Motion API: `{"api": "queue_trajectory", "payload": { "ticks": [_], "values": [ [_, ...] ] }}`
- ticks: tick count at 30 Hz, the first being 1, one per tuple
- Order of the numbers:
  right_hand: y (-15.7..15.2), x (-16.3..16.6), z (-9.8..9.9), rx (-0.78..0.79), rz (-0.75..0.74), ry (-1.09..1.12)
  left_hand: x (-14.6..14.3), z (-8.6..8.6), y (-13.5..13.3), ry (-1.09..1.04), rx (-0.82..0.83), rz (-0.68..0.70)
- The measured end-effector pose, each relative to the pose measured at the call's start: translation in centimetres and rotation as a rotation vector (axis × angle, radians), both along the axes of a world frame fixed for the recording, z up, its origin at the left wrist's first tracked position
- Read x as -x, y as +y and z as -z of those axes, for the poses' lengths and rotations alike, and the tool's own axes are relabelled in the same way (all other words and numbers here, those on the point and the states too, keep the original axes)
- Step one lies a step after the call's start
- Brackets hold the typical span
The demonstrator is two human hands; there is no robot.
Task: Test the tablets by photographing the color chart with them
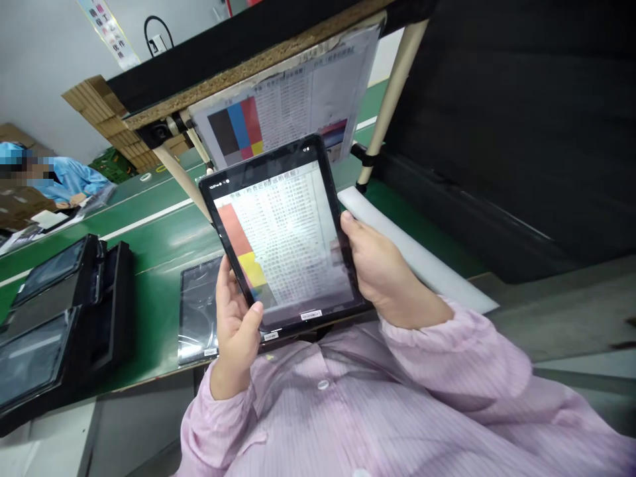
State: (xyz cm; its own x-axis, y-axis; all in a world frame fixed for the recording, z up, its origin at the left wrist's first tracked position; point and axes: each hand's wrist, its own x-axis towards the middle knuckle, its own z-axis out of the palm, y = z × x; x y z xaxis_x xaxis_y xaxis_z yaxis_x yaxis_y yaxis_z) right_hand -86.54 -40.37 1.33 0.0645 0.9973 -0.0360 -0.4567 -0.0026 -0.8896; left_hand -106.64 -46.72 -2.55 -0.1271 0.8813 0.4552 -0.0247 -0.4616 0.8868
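A black-framed tablet (293, 245) is held up, tilted, in front of my chest. Its lit screen shows a camera picture of a printed sheet with colour blocks. My left hand (236, 324) grips the lower left edge, thumb on the front and fingers behind. At the right edge, my right hand (380, 271) holds it with the thumb along the side. Behind the tablet hangs the printed chart (298, 99) with dark, blue, red and yellow blocks. Another tablet (196, 311), its surface shiny like film, lies on the green bench just left of my left hand.
A black tray (116, 305) with several tablets stands at the left on the green bench (154, 258). A shelf on pale posts (397, 99) rises ahead. A white foam strip (417, 252) and a dark panel (521, 132) are at right. A co-worker in blue (74, 179) sits far left.
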Motion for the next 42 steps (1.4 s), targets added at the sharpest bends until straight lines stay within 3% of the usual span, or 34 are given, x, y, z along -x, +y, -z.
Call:
{"api": "queue_trajectory", "payload": {
  "ticks": [11,20,23,32,38,42],
  "values": [
    [0.2,-0.2,0.7,0.062,0.001,-0.005,-0.1,-0.4,0.3,-0.072,-0.006,0.02],
    [-2.1,-0.1,2.0,0.096,-0.074,-0.096,0.1,-5.9,4.3,-0.272,0.067,-0.084],
    [-2.7,-0.1,2.2,0.105,-0.036,-0.087,-0.4,-6.6,4.8,-0.273,0.08,-0.106],
    [-2.6,-0.7,3.3,0.011,-0.033,-0.112,-1.3,-6.2,4.8,-0.248,0.055,-0.202],
    [-2.5,-0.4,2.6,0.051,-0.008,-0.114,-0.8,-6.4,4.9,-0.33,0.071,-0.056],
    [-2.3,-0.6,2.9,0.096,0.0,-0.09,0.1,-4.4,4.3,-0.306,0.177,0.045]
  ]
}}
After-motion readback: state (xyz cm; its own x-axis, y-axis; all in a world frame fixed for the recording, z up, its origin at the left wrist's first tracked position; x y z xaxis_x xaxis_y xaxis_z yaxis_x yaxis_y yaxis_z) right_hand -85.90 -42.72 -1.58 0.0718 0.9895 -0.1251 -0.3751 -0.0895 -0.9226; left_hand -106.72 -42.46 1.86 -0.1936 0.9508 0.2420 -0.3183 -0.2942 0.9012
